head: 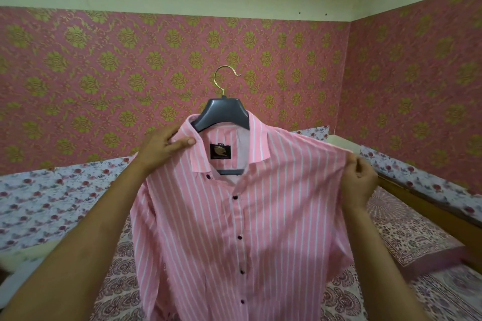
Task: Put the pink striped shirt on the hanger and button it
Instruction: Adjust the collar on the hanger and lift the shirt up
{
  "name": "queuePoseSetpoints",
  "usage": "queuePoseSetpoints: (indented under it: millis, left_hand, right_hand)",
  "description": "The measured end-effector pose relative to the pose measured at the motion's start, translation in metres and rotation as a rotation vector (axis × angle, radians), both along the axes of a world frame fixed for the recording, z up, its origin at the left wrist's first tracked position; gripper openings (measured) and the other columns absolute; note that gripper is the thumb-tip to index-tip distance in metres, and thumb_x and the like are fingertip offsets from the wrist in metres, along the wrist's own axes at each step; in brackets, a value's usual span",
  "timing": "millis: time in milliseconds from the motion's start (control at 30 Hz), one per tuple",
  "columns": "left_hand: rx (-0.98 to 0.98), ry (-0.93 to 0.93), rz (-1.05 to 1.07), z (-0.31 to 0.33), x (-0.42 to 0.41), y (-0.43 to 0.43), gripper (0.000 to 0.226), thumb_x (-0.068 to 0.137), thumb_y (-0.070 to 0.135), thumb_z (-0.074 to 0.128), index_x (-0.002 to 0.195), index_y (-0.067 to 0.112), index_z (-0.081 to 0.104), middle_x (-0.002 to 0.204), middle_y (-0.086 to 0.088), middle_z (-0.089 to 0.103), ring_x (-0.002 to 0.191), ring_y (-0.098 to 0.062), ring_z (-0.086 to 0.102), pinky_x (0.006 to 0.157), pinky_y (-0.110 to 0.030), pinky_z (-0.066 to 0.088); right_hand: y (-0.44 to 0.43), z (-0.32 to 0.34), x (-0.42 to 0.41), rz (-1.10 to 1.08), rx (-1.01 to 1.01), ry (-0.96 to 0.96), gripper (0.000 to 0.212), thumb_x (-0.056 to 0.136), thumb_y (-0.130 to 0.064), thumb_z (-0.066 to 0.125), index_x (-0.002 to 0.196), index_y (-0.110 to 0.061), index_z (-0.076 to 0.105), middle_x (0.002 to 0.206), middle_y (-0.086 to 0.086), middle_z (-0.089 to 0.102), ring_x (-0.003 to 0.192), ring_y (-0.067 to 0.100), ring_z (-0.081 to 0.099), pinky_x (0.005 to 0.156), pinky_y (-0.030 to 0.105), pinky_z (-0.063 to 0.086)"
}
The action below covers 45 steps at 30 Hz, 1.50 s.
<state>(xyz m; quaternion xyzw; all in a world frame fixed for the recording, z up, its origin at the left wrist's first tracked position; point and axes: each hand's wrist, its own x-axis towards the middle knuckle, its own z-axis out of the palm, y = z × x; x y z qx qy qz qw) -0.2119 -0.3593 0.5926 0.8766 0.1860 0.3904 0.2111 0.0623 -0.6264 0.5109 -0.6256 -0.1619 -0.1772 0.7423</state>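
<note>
The pink striped shirt (273, 216) hangs in the air in front of me on a dark grey hanger (221, 114) with a gold hook. Its front faces me, with several dark buttons down the placket and a black label inside the collar. The top of the placket gapes open below the collar; lower down the two front edges lie together. My left hand (164, 147) grips the collar and shoulder on the left side, thumb on the fabric. My right hand (358, 180) pinches the shirt's right shoulder seam and pulls it outward.
A bed with a maroon paisley sheet (407, 237) lies below the shirt. A floral cloth (39, 203) covers a low ledge along the pink and gold wallpapered wall. A wooden edge (422, 206) runs along the right.
</note>
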Motion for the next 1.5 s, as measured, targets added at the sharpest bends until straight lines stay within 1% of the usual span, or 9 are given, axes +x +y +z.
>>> queuePoseSetpoints:
  millis: [100, 333, 433, 533, 700, 867, 1000, 1200, 1500]
  left_hand:
    - [-0.024, -0.008, -0.021, -0.001, 0.003, -0.007, 0.021, 0.065, 0.065, 0.054, 0.08, 0.05, 0.055, 0.077, 0.012, 0.062, 0.072, 0.002, 0.055, 0.061, -0.009, 0.037]
    - [0.003, -0.021, -0.004, -0.003, 0.004, -0.003, 0.041, 0.059, 0.085, 0.047, 0.09, 0.058, 0.053, 0.092, 0.003, 0.065, 0.084, -0.02, 0.062, 0.073, -0.04, 0.047]
    - [-0.019, 0.02, 0.012, -0.005, 0.009, -0.013, 0.039, 0.06, 0.076, 0.05, 0.091, 0.053, 0.051, 0.086, 0.015, 0.061, 0.08, -0.006, 0.058, 0.07, -0.03, 0.045]
    - [0.051, 0.053, 0.059, -0.009, 0.015, -0.015, 0.052, 0.06, 0.084, 0.048, 0.088, 0.041, 0.056, 0.082, 0.006, 0.063, 0.078, -0.019, 0.06, 0.07, -0.042, 0.048]
    - [0.177, 0.107, 0.131, -0.007, 0.022, -0.031, 0.072, 0.058, 0.085, 0.042, 0.095, 0.026, 0.062, 0.082, 0.0, 0.065, 0.076, -0.023, 0.059, 0.065, -0.04, 0.044]
    - [0.271, 0.145, 0.207, -0.011, 0.024, -0.038, 0.079, 0.062, 0.081, 0.034, 0.096, 0.015, 0.062, 0.078, -0.004, 0.063, 0.073, -0.023, 0.056, 0.06, -0.037, 0.037]
    - [0.247, 0.102, 0.169, -0.01, 0.019, -0.043, 0.048, 0.063, 0.077, 0.035, 0.07, 0.032, 0.05, 0.057, 0.01, 0.044, 0.059, -0.016, 0.043, 0.049, -0.029, 0.023]
    - [0.198, 0.051, 0.181, -0.014, 0.013, -0.034, 0.07, 0.062, 0.077, 0.04, 0.098, 0.02, 0.062, 0.058, 0.015, 0.043, 0.061, -0.017, 0.044, 0.049, -0.025, 0.024]
    - [0.053, -0.016, 0.137, -0.016, 0.013, -0.003, 0.071, 0.061, 0.081, 0.044, 0.109, 0.031, 0.062, 0.092, -0.003, 0.065, 0.084, -0.026, 0.059, 0.075, -0.044, 0.048]
  right_hand:
    - [0.002, 0.007, -0.003, -0.115, 0.146, -0.052, 0.023, 0.092, -0.037, 0.039, 0.073, -0.027, 0.048, 0.069, -0.005, 0.045, 0.071, 0.016, 0.041, 0.062, 0.031, 0.032]
    - [-0.012, -0.016, 0.003, -0.024, -0.342, 0.066, 0.01, 0.083, -0.018, 0.053, 0.086, -0.016, 0.062, 0.108, 0.015, 0.055, 0.108, 0.034, 0.048, 0.096, 0.05, 0.039]
    - [-0.011, 0.004, -0.014, -0.023, -0.302, -0.166, 0.028, 0.078, -0.036, 0.047, 0.087, -0.014, 0.061, 0.096, 0.01, 0.059, 0.093, 0.028, 0.054, 0.079, 0.04, 0.044]
    - [0.001, 0.032, -0.05, 0.175, -0.39, -0.356, 0.035, 0.08, -0.054, 0.05, 0.075, -0.02, 0.056, 0.069, -0.004, 0.057, 0.063, 0.012, 0.054, 0.051, 0.022, 0.036]
    - [0.036, 0.043, -0.085, 0.152, -0.719, -0.328, 0.045, 0.083, -0.049, 0.056, 0.06, -0.011, 0.054, 0.054, 0.002, 0.053, 0.058, 0.021, 0.053, 0.05, 0.028, 0.031]
    - [0.047, 0.052, -0.098, 0.111, -0.605, -0.471, 0.043, 0.085, -0.029, 0.045, 0.048, -0.02, 0.024, 0.043, -0.004, 0.025, 0.042, 0.012, 0.024, 0.044, 0.028, 0.014]
    - [0.044, 0.039, -0.079, 0.633, -0.457, -0.476, 0.031, 0.091, -0.033, 0.042, 0.064, -0.029, 0.055, 0.06, -0.01, 0.057, 0.061, 0.008, 0.056, 0.06, 0.029, 0.044]
    - [0.025, 0.022, -0.038, 0.011, -0.332, -0.37, 0.033, 0.084, -0.038, 0.045, 0.084, -0.011, 0.064, 0.08, 0.005, 0.063, 0.074, 0.015, 0.051, 0.064, 0.026, 0.034]
    - [0.015, -0.017, -0.003, 0.306, -0.311, -0.098, 0.045, 0.083, -0.048, 0.055, 0.112, -0.013, 0.06, 0.106, 0.003, 0.06, 0.096, 0.018, 0.054, 0.078, 0.033, 0.044]
